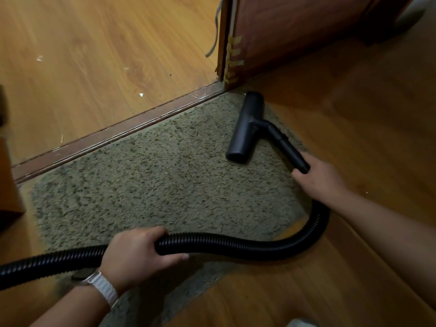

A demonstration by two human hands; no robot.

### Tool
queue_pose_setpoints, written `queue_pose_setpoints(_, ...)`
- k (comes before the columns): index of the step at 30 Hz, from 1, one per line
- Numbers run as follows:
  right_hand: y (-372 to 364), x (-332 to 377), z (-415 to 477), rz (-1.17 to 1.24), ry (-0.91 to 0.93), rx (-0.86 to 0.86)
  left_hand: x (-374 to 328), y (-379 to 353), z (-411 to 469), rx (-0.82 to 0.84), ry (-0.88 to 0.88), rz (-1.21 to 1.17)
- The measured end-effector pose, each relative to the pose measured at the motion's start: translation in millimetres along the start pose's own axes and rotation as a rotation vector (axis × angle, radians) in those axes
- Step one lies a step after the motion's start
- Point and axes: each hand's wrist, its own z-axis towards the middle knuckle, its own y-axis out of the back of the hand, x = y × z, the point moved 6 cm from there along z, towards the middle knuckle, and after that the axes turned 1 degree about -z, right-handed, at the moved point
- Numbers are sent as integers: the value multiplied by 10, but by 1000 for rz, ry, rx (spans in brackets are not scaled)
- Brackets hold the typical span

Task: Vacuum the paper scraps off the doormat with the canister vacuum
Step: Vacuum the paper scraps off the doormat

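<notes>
A shaggy olive-green doormat (160, 180) lies against a brown door threshold. The black floor nozzle (246, 128) of the vacuum rests flat on the mat's far right corner. My right hand (318, 179) grips the black wand (289, 149) just behind the nozzle. My left hand (139, 251) is closed around the black ribbed hose (236, 245), which curves across the mat's near edge and runs off to the left. No paper scraps show on the mat. The canister is out of view.
White paper scraps (141, 94) lie on the wooden floor (94, 55) beyond the threshold (118, 133). A dark wooden door (295, 31) stands open at the back right. A brown piece of furniture (9, 190) is at the left edge.
</notes>
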Motion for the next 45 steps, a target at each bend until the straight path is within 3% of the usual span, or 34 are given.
queue_pose_setpoints(5, -11, -29, -106, -36, 65, 105, -104, 32, -19, 4, -34, 5)
queue_pose_setpoints(12, 193, 102, 46, -17, 54, -70, -93, 42, -17, -2, 9, 2)
queue_pose_setpoints(19, 590, 299, 379, -246, 6, -10, -140, 167, 42, -8, 84, -38)
queue_pose_setpoints(27, 786, 553, 498, -332, 110, 75, -230, 171, 117, -44, 79, -116)
queue_pose_setpoints(36, 528, 718, 240, -395, 355, 213, -275, 136, 79, -44, 11, -82)
queue_pose_setpoints(45, 785, 296, 350, -270, 143, 9, -296, 149, 194, -19, 52, -55)
